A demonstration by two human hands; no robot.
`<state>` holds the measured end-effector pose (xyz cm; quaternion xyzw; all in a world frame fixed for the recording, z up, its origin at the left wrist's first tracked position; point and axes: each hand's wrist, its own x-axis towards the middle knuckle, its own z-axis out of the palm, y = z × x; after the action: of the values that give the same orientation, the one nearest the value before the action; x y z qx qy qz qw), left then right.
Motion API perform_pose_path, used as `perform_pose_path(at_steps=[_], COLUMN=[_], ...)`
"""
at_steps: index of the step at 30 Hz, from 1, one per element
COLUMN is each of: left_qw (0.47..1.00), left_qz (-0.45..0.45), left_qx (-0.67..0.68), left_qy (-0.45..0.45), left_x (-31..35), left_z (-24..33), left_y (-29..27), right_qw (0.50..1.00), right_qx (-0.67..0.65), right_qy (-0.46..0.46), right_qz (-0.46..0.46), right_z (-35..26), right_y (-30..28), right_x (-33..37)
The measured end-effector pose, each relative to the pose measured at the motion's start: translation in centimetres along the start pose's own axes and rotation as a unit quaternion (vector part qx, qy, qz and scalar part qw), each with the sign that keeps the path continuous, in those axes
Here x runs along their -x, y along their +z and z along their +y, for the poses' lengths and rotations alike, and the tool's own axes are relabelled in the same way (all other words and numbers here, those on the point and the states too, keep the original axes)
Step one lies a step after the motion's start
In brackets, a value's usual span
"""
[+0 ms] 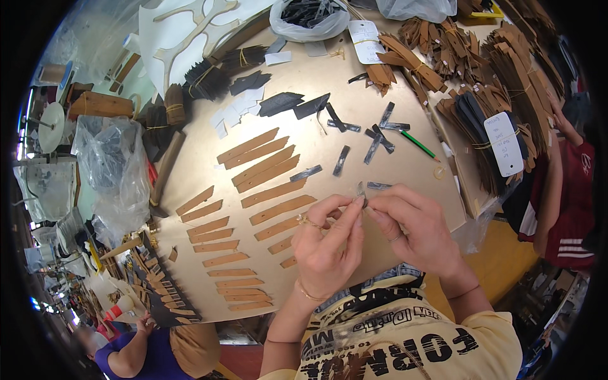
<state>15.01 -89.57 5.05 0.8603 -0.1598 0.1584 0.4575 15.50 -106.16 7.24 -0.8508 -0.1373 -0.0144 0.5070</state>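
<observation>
My left hand (pixel 330 247) and my right hand (pixel 415 231) meet near the table's front edge, fingertips pinched together. Between them is a small dark strip (pixel 361 192) with a greyish, shiny tip; most of it is hidden by the fingers. Just beyond my right fingers lies a short black strip (pixel 379 185) with a glossy face. More such black strips (pixel 341 161) are scattered farther off, some crossing one another. A green pencil (pixel 419 145) rests beside them. To the left, brown leather-like straps (pixel 282 209) with pointed ends lie in two columns.
Black pointed pieces (pixel 280 103) and white paper pieces (pixel 237 109) lie farther back. A plastic bag of black pieces (pixel 310 11) stands at the far edge. Bundled brown straps (pixel 516 76) with white tags crowd the right. Other people (pixel 573 183) are at the right and lower left.
</observation>
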Motion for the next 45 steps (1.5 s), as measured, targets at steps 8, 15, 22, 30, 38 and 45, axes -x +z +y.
perform_pose_path(at_steps=[8, 15, 22, 30, 38, 45], left_qw=[1.0, 1.0, 1.0, 0.997, 0.982, 0.977], left_qz=[0.002, -0.005, -0.014, -0.06, -0.068, -0.068], left_qx=[-0.002, 0.005, -0.009, -0.033, 0.147, 0.16], left_qy=[-0.001, 0.0, 0.012, 0.04, -0.099, -0.126], left_x=[-0.1, -0.2, -0.3, -0.5, -0.7, -0.7], left_z=[-0.1, -0.2, -0.4, -0.5, -0.7, -1.0], left_y=[0.2, 0.2, 0.0, -0.4, -0.6, -0.8], right_qw=[1.0, 1.0, 1.0, 0.999, 1.0, 0.999], right_qx=[0.011, 0.013, 0.025, 0.032, 0.017, 0.039], right_qy=[-0.002, 0.009, 0.007, 0.017, -0.003, -0.03], right_qz=[0.002, -0.01, -0.017, -0.017, 0.006, 0.005], right_z=[0.0, 0.0, 0.1, 0.2, 0.8, 1.2], right_y=[0.1, 0.0, 0.0, -0.1, 0.4, 0.7], right_x=[-0.1, -0.1, -0.2, -0.4, -0.5, -0.5])
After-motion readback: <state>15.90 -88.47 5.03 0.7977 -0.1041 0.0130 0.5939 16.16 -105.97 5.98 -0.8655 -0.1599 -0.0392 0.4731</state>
